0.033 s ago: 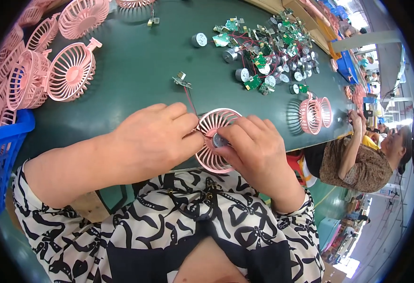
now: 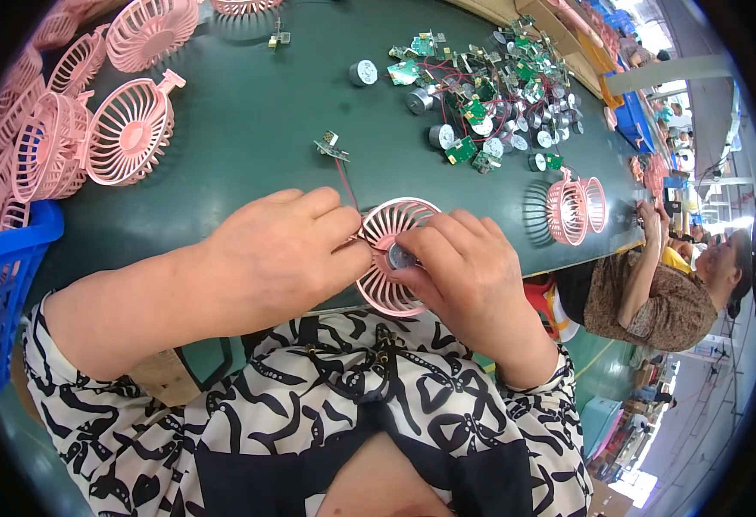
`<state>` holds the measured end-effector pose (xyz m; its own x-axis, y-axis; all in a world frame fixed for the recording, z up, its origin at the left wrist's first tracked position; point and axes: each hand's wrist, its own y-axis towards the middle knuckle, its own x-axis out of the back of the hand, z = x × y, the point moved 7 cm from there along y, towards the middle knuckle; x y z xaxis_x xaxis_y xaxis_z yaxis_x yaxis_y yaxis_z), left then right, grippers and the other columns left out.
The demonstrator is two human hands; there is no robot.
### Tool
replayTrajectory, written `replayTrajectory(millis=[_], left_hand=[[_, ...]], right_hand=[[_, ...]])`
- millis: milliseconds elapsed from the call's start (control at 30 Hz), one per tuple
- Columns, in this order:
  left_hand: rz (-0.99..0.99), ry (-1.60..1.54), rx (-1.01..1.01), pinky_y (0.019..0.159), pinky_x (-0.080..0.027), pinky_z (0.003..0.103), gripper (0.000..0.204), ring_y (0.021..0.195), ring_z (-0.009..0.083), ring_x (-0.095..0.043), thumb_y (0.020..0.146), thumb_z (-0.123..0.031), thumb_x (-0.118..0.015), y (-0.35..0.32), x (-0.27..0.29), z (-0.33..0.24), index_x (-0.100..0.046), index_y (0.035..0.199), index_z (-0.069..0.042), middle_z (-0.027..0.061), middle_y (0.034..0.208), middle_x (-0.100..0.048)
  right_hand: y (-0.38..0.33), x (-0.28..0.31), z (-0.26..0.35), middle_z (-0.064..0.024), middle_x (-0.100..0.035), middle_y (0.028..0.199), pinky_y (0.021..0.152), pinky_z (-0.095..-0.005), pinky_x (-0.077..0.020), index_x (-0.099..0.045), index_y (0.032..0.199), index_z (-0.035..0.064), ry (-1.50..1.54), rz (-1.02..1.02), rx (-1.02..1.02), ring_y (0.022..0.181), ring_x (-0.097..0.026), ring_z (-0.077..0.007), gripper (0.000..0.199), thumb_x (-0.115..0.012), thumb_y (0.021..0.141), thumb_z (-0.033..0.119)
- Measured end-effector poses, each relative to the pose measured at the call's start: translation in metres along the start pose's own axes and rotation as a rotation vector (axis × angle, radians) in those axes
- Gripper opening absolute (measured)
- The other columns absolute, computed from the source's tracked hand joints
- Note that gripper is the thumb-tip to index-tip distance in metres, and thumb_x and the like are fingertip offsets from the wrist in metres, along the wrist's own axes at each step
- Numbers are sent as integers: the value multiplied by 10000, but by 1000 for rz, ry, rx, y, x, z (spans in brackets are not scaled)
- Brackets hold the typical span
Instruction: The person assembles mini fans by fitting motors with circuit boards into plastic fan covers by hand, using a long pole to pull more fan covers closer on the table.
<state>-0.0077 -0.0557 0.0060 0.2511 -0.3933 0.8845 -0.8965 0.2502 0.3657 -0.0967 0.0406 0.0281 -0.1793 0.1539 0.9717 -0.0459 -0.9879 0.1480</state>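
A pink slotted fan housing (image 2: 388,295) stands at the table's near edge, its open side facing up. Inside it, near the centre, sits a small silver motor (image 2: 401,256), pinched between the thumb and fingers of my right hand (image 2: 468,267). At the housing's left rim, my left hand (image 2: 296,246) is closed, fingertips pressed together beside the red wire (image 2: 347,183); what lies between them is mostly hidden. That wire runs away from me to a small green circuit board (image 2: 333,148) lying on the table.
Pink fan housings (image 2: 132,131) are piled at the left above a blue basket (image 2: 7,267). Motors wired to circuit boards (image 2: 490,103) lie heaped at the far right. Another pink housing (image 2: 566,212) stands right of my hand. A co-worker (image 2: 654,297) sits further right.
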Motion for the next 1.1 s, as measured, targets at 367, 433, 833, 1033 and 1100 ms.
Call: replayTrajectory(millis=[367, 433, 833, 1033, 1100], left_hand=[[40, 13, 13, 700, -498, 334, 207, 837, 223, -573, 760, -142, -621, 3, 6, 6, -623, 952, -65, 62, 928, -586], [66, 0, -6, 704, -498, 336, 221, 843, 227, -578, 754, -135, -626, 4, 7, 4, -619, 965, -70, 63, 929, -586], [-236, 745, 524, 1045, -414, 469, 580, 1312, 379, -444, 790, -118, -733, 1, 71, 119, -502, 1318, -52, 204, 1368, -497], [-60, 740, 667, 956, -456, 439, 580, 1121, 343, -553, 800, -121, -718, -7, 64, 189, -482, 1325, -46, 151, 1158, -621], [-78, 769, 689, 883, -472, 450, 368, 1005, 341, -572, 802, -111, -704, -10, 74, 188, -568, 1136, -39, 135, 993, -643]], right_hand=[[-33, -11, 6, -88, -604, 1235, 777, -349, -478, -653, 1239, 58, 60, -160, 155, 973, -608, -210, 526, -692, 793, 335], [-39, -16, 5, -80, -609, 1248, 817, -369, -476, -660, 1225, 52, 15, -199, 167, 992, -599, -194, 543, -698, 736, 285], [-47, -23, -3, -74, -641, 1194, 876, -385, -481, -686, 1171, 81, 119, -388, 213, 997, -627, -206, 469, -709, 711, 166], [-88, -15, -47, -123, -653, 1150, 824, -414, -493, -719, 1084, 69, 23, -501, 50, 968, -646, -282, 408, -724, 682, 140], [-102, -4, -67, -142, -651, 1122, 836, -432, -485, -708, 1106, 48, -114, -534, -115, 952, -627, -315, 430, -774, 685, 104]])
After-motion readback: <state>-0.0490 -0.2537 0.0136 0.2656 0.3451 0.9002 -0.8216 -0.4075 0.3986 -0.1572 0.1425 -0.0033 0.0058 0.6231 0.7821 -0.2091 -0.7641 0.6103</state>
